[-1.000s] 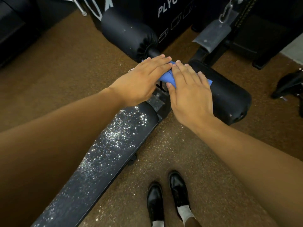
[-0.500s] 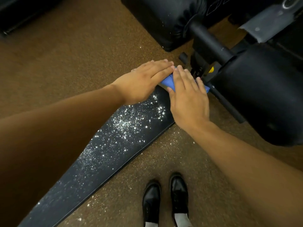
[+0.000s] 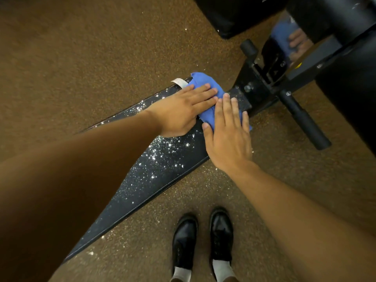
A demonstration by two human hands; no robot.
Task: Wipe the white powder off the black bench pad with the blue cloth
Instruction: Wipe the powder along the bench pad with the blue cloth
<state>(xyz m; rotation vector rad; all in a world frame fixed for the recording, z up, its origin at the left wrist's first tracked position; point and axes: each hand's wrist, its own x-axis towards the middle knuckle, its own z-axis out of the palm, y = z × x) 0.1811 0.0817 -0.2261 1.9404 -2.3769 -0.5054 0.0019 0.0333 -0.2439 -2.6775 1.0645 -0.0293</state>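
Cloth: blue cloth (image 3: 205,94) is lying bunched on the far end of the black bench pad (image 3: 162,169), at about 12 o'clock from the frame centre, with both hands lying flat over it.
Left hand: left hand (image 3: 183,110) is pressing palm-down on the cloth's 9 o'clock side; fingers are lying straight and close together, tips pointing toward 2 o'clock.
Right hand: right hand (image 3: 227,131) is pressing palm-down on the cloth's 5 o'clock side; fingers are lying straight and slightly spread, thumb sticking out toward 9 o'clock, fingertips touching those of the left hand.
Pad: it is running diagonally from 7 o'clock up to 1 o'clock.
Powder: white powder (image 3: 164,151) is speckling the pad just below the hands, at 6 o'clock from the cloth, thinning toward 7 o'clock; some specks are lying on the brown floor (image 3: 81,58) beside the pad's edge.
Frame: black metal bench frame (image 3: 262,84) is adjoining the pad's far end at 2 o'clock, with a bar (image 3: 303,121) jutting toward 4 o'clock.
Shoes: black shoes (image 3: 203,239) are standing on the floor at 6 o'clock, apart from the pad.
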